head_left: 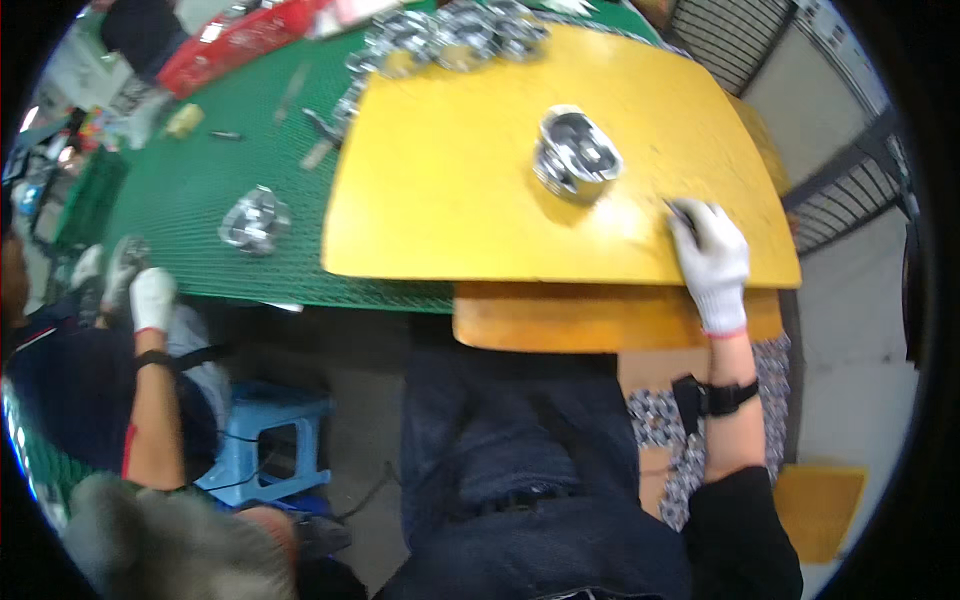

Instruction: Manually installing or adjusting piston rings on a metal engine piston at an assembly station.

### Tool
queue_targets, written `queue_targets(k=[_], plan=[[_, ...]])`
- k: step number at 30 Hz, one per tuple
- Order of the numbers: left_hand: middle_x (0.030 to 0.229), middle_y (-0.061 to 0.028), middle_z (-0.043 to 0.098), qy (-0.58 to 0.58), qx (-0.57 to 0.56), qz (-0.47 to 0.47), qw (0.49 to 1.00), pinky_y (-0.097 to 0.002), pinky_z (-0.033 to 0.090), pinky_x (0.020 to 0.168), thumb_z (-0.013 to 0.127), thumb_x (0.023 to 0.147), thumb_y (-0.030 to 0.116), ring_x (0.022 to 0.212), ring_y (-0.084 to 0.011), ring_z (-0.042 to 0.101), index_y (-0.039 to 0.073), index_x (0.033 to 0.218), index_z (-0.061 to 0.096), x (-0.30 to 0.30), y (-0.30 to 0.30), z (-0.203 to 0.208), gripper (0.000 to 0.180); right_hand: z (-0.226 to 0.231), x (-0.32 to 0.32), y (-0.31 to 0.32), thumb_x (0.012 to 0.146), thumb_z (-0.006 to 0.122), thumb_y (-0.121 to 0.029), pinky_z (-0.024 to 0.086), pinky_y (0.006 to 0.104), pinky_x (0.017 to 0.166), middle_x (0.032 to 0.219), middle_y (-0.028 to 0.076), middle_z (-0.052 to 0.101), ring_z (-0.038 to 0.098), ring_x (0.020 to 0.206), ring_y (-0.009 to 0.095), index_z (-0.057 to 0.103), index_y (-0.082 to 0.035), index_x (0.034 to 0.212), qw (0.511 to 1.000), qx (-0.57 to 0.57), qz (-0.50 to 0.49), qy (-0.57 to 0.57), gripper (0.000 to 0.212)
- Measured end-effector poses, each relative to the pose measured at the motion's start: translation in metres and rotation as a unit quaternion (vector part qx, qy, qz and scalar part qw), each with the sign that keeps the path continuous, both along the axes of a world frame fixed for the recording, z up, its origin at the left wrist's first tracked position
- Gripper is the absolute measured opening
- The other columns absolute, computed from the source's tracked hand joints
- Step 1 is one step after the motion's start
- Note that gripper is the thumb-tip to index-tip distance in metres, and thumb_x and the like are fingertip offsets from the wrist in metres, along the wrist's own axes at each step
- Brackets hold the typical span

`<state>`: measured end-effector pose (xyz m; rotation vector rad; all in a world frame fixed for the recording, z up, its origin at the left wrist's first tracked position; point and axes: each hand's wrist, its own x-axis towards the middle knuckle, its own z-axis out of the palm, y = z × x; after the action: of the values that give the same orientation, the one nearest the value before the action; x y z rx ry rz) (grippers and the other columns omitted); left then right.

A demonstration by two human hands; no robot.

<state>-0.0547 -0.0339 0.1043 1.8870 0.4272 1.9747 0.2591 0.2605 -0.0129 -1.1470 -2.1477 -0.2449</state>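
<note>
On the yellow board, a shiny metal part like an engine piston (577, 155) stands by itself. Down and to its right, my right hand (712, 250), in a white glove with a pink cuff, rests on the board near its front right edge. Its fingers are closed around a thin dark object whose tip pokes out toward the metal part; the rest is hidden in the hand. My left hand (165, 535), in a greyish glove, is at the lower left, close to the camera and away from the board. Blur hides its fingers and anything in them.
Several similar metal parts (460, 40) cluster at the yellow board's (440, 190) far edge. Another part (255, 220) sits on the green table mat (190, 200). A co-worker's gloved hand (152, 298) is at the left, near a blue stool (265, 440). A wire rack (850, 185) borders the right.
</note>
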Motion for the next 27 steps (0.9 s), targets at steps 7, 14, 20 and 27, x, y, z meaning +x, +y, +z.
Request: queue_targets(k=[7, 14, 20, 27], plan=[[0.110, -0.0168, 0.064, 0.230, -0.248, 0.310, 0.888, -0.0370, 0.053, 0.083, 0.069, 0.073, 0.002, 0.097, -0.0285, 0.064, 0.001, 0.109, 0.066, -0.003, 0.058, -0.049, 0.036, 0.007, 0.019, -0.006, 0.081, 0.065, 0.001, 0.051, 0.0374, 0.067, 0.085, 0.017, 0.062, 0.064, 0.075, 0.031, 0.065, -0.003, 0.101, 0.995, -0.089, -0.008, 0.045, 0.020], [0.110, -0.0117, 0.064, 0.226, -0.458, 0.156, 0.845, -0.0328, 0.051, 0.086, 0.063, 0.088, 0.009, 0.101, -0.0217, 0.064, 0.003, 0.116, 0.061, 0.006, 0.043, -0.111, 0.030, 0.038, -0.055, -0.010, 0.083, 0.063, 0.000, 0.052, 0.0341, 0.073, 0.088, 0.018, 0.065, 0.067, 0.078, 0.027, 0.064, -0.001, 0.107, 0.955, -0.229, 0.136, 0.132, 0.025], [0.121, -0.0119, 0.061, 0.112, -0.586, 0.031, 0.802, -0.0337, 0.046, 0.099, 0.054, 0.097, 0.022, 0.113, -0.0193, 0.059, 0.001, 0.129, 0.052, 0.013, 0.031, -0.142, 0.038, 0.033, -0.068, 0.015, 0.081, 0.066, -0.004, 0.051, 0.0349, 0.072, 0.084, 0.020, 0.066, 0.066, 0.077, 0.029, 0.064, -0.001, 0.100, 0.931, -0.325, 0.130, 0.103, 0.019], [0.145, -0.0185, 0.039, -0.302, -0.585, -0.220, 0.720, -0.0435, 0.045, 0.101, 0.055, 0.097, 0.043, 0.127, -0.0300, 0.048, 0.001, 0.150, 0.017, 0.009, 0.033, -0.146, 0.078, 0.059, -0.071, -0.077, 0.062, 0.066, -0.008, 0.046, 0.0421, 0.050, 0.063, 0.010, 0.055, 0.058, 0.058, 0.033, 0.062, -0.014, 0.074, 0.929, -0.087, 0.284, -0.222, 0.014]])
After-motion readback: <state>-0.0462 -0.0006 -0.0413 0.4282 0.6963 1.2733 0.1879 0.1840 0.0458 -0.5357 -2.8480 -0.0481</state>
